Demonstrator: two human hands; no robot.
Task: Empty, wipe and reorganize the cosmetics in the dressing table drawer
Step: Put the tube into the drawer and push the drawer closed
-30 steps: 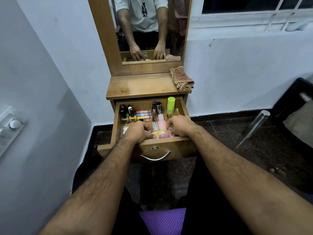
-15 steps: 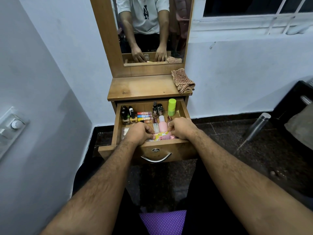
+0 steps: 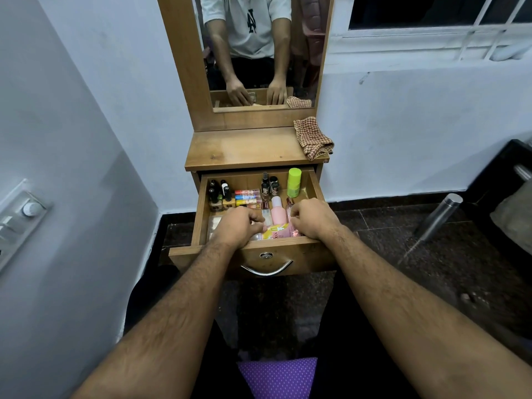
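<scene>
The wooden dressing-table drawer (image 3: pixel 317 188) is pulled open and holds cosmetics. A pink and yellow tube (image 3: pixel 277 232) lies crosswise along the drawer's front edge. My left hand (image 3: pixel 239 226) has curled fingers on the tube's left end and my right hand (image 3: pixel 312 218) grips its right end. Behind them stand a pink bottle (image 3: pixel 277 213), a lime green bottle (image 3: pixel 294 182), dark nail polish bottles (image 3: pixel 218 194), small dark bottles (image 3: pixel 269 185) and lip balm tubes (image 3: pixel 246 197). My hands hide what lies beneath them.
A checked brown cloth (image 3: pixel 312 138) lies at the right end of the table top (image 3: pixel 244 148), below the mirror (image 3: pixel 259 53). On the dark floor to the right lies a steel flask (image 3: pixel 440 216). The left wall carries a switch panel (image 3: pixel 20 220).
Both hands stay at the drawer's front on the tube. Their fingers have shifted only slightly. The view has dipped a little.
</scene>
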